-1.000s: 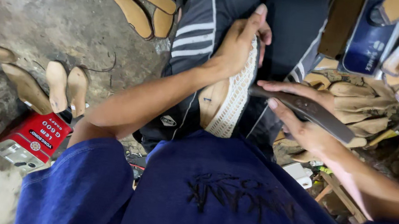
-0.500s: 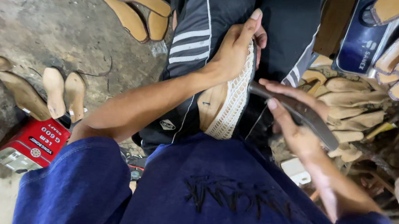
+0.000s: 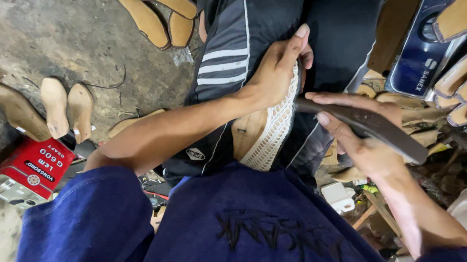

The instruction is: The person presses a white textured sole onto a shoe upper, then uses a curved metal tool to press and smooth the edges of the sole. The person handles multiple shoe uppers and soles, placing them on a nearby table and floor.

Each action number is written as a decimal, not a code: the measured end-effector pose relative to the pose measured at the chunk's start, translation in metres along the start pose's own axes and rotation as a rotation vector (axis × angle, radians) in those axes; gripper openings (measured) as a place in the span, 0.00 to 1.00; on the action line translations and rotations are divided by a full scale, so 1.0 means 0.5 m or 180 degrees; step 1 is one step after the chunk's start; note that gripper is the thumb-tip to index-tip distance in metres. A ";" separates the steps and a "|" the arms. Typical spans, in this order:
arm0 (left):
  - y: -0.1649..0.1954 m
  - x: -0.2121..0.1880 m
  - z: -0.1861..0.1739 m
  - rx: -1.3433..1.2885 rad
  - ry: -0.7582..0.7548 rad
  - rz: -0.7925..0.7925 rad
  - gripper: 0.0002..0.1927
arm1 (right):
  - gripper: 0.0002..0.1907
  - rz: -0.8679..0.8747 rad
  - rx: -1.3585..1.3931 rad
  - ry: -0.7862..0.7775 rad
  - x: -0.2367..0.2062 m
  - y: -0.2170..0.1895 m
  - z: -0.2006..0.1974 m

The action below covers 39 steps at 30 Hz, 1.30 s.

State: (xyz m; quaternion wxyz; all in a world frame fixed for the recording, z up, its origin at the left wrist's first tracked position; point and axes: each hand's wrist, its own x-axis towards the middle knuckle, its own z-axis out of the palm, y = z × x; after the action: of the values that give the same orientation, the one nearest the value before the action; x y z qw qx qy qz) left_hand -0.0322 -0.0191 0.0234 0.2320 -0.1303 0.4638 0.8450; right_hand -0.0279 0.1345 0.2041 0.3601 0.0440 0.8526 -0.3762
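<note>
Between the knees, on the lap of dark striped trousers (image 3: 237, 45), lay the shoe (image 3: 265, 131). The left hand (image 3: 278, 66) pressed down on its far end, fingers closed over the toe. The right hand (image 3: 359, 141) was wrapped around a dark flat tool (image 3: 370, 125), whose tip touched the shoe's edge beside the left thumb. The shoe showed a white, net-like woven side and a tan inner sole. Tan soles (image 3: 143, 0) lay on the concrete floor (image 3: 53, 31); a red tin (image 3: 30, 170) stood nearer the left elbow.

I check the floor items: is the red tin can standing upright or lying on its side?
On its side: the red tin can lies flat on the floor, its broad printed face upward.
</note>
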 end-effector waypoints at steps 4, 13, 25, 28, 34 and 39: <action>0.005 0.004 0.002 0.0100 0.0051 0.0018 0.36 | 0.16 0.0237 0.1884 0.0488 -0.007 -0.014 0.057; 0.009 0.019 -0.013 0.0215 0.0038 -0.0049 0.36 | 0.16 0.0019 0.0400 0.0104 0.046 -0.015 0.004; 0.019 0.026 -0.019 0.0279 0.0098 0.0035 0.36 | 0.14 -0.0385 0.0212 -0.0036 0.097 -0.028 -0.024; 0.014 0.025 -0.020 0.0183 0.0124 0.0180 0.36 | 0.12 -0.0893 -0.0257 -0.0334 0.133 -0.034 -0.052; 0.018 0.031 -0.017 0.0202 0.0084 -0.0020 0.35 | 0.13 0.0275 0.2425 0.0607 0.070 -0.049 0.054; 0.033 0.030 -0.019 0.0511 0.0151 0.0015 0.37 | 0.13 0.0411 0.0972 0.0392 0.093 -0.034 0.015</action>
State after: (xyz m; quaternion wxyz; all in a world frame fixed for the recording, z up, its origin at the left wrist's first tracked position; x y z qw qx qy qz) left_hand -0.0533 -0.0309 0.0237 0.2287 -0.1301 0.5358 0.8023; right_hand -0.0640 0.1083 0.1810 0.3196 0.1758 0.8014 -0.4741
